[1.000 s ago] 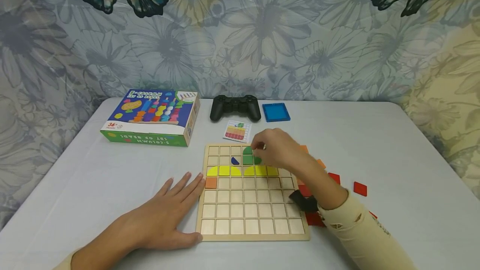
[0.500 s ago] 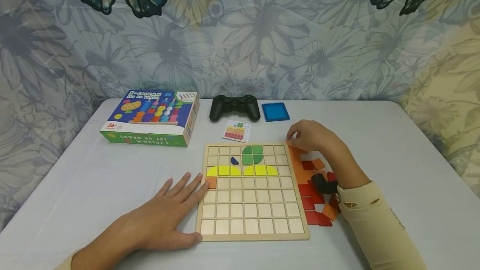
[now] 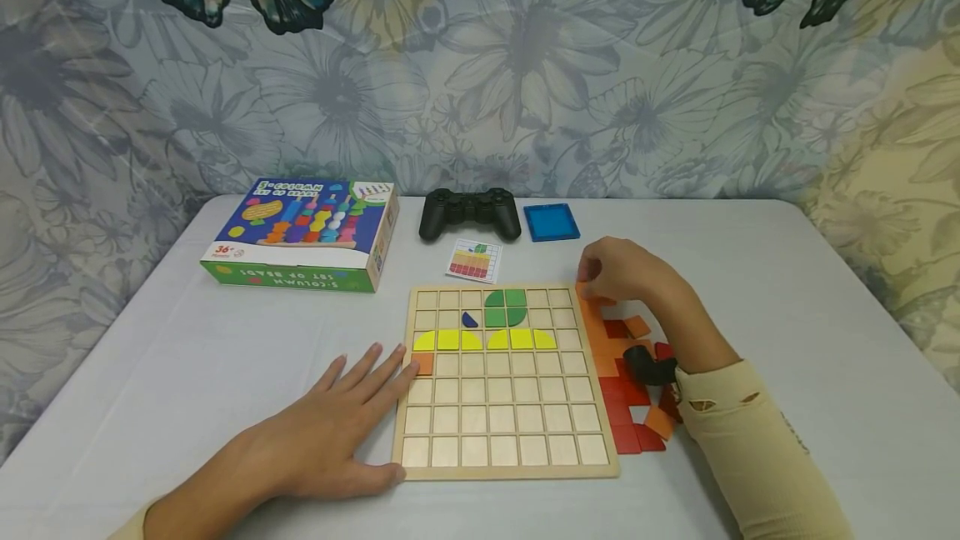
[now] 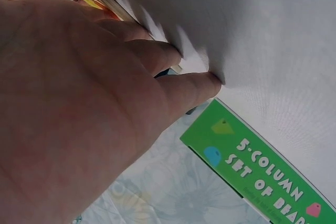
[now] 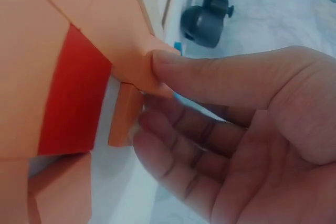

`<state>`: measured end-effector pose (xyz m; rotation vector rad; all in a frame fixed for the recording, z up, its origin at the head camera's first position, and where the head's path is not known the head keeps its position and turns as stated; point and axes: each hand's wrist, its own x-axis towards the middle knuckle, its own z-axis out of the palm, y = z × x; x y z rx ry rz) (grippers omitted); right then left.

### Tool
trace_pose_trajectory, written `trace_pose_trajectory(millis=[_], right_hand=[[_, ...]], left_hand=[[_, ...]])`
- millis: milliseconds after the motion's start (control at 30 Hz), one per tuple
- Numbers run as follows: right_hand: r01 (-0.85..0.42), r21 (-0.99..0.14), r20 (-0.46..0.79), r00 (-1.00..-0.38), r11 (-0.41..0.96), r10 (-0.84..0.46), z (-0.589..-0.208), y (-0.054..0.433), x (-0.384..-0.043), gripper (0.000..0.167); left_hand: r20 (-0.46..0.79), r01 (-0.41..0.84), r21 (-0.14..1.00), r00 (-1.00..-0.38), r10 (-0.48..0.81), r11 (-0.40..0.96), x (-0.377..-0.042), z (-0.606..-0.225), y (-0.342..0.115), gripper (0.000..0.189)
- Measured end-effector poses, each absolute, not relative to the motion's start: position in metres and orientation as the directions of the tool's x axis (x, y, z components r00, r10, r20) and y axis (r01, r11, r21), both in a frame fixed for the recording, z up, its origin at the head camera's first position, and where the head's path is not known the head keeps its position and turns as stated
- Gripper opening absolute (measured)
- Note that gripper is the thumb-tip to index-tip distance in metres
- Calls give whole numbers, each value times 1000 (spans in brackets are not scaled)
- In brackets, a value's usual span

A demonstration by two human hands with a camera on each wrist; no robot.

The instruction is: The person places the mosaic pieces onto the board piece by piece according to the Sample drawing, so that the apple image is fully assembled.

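Note:
A wooden grid board [image 3: 498, 473] lies on the table. It bears green tiles [image 3: 506, 309], yellow tiles [image 3: 447, 341], a small dark blue piece [image 3: 469, 320] and one orange tile [image 3: 424, 364] at its left edge. My left hand [image 3: 337, 432] rests spread flat along that edge, its index fingertip by the orange tile. Beyond the board's far right corner, my right hand [image 3: 626, 273] pinches an orange tile [image 5: 139, 64], thumb on top and fingers curled under; the fingertips below are partly hidden. Loose orange and red tiles [image 3: 626, 390] lie right of the board, partly overlapping.
A pattern card [image 3: 474, 262] lies behind the board. Farther back are a black game controller [image 3: 470, 215] and a blue square tray [image 3: 552, 222]. A bead-set box [image 3: 300, 233] stands at the back left. A patterned cloth hangs behind the table.
My right hand has left the green tiles and moved right to the loose orange tiles. The fourth green tile now shows in the grid. My left index finger has shifted slightly toward the orange tile.

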<state>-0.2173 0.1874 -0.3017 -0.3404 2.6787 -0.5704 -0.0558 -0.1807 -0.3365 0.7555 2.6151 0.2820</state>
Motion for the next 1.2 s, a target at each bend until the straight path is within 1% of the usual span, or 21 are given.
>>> trace_pose_trajectory(millis=[167, 333, 533, 667, 767, 1033, 1200], right_hand=[[-160, -499, -292, -894, 852, -339, -295, 195, -217, 4], [-110, -573, -293, -898, 812, -329, -289, 201, -217, 10], [-74, -629, -287, -903, 774, -320, -290, 196, -218, 12], [-53, -704, -297, -884, 709, -362, -293, 190, -218, 13], [-56, -751, -300, -858, 657, -416, -294, 182, -215, 13], [-51, -788, -318, -819, 613, -478, -296, 151, -204, 9], [-83, -823, -298, -779, 562, -552, -296, 129, -192, 7]], left_hand=[[-326, 465, 293, -773, 544, 836, -56, -337, -180, 101], [-329, 462, 292, -773, 542, 837, -57, -336, -180, 102], [-324, 462, 297, -775, 543, 836, -56, -336, -180, 102], [-320, 466, 299, -773, 547, 833, -55, -336, -180, 102], [-311, 475, 299, -771, 555, 828, -55, -336, -181, 102], [-304, 480, 296, -772, 558, 826, -54, -336, -181, 102], [-308, 477, 293, -773, 555, 828, -54, -336, -181, 102]])
